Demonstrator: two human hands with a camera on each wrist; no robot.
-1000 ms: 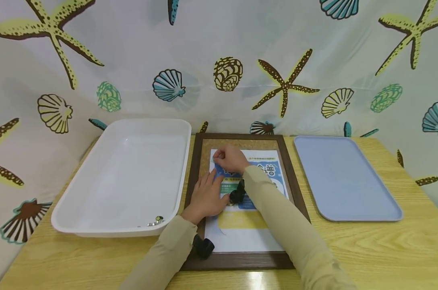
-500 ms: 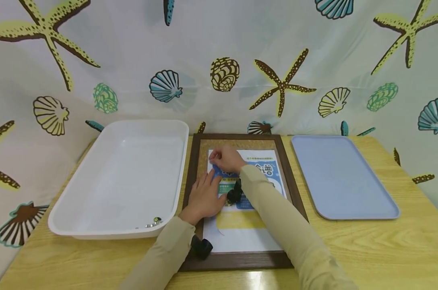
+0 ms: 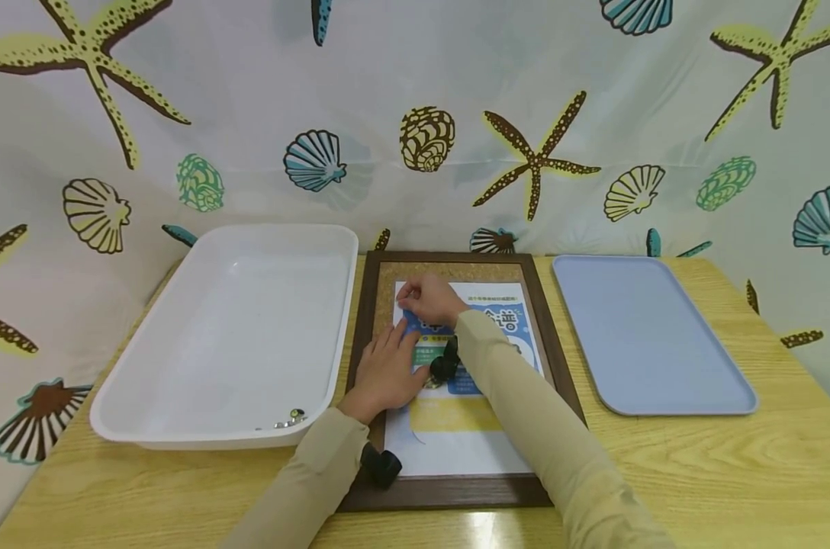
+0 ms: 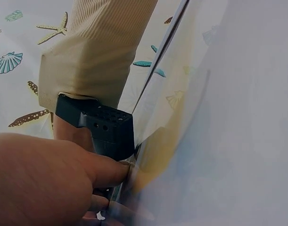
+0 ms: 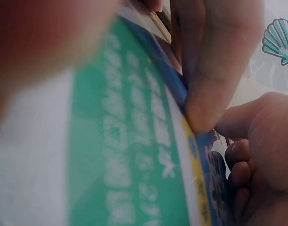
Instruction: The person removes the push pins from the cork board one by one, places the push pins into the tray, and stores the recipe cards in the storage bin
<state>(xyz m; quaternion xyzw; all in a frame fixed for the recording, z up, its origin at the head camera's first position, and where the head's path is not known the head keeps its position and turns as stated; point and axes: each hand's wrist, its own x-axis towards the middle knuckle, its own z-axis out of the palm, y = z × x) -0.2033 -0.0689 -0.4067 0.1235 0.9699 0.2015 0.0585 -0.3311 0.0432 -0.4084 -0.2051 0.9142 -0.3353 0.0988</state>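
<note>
A printed poster point(image 3: 466, 454) with blue, green and yellow blocks lies on a cork board point(image 3: 449, 271) in a dark brown frame. My left hand point(image 3: 386, 374) rests on the poster's left side, fingers spread and straight. At the poster's upper left corner, just beyond the left fingertips, is my right hand point(image 3: 432, 299), its thumb and fingers curled together in a pinch. In the right wrist view, the left fingers point(image 5: 207, 94) press on the poster and cover the right hand's point(image 5: 271, 150) thumb tip. I cannot tell what small thing it pinches.
Left of the board stands a deep white tray point(image 3: 106, 423) with several small shiny pieces point(image 3: 293, 417) in its near right corner. To the right lies a flat blue tray point(image 3: 651, 335). A curtain printed with shells point(image 3: 426, 139) hangs behind the wooden table point(image 3: 703, 473).
The view shifts slightly. Both hands keep nearly the same place on the poster, the right one still at the upper left corner.
</note>
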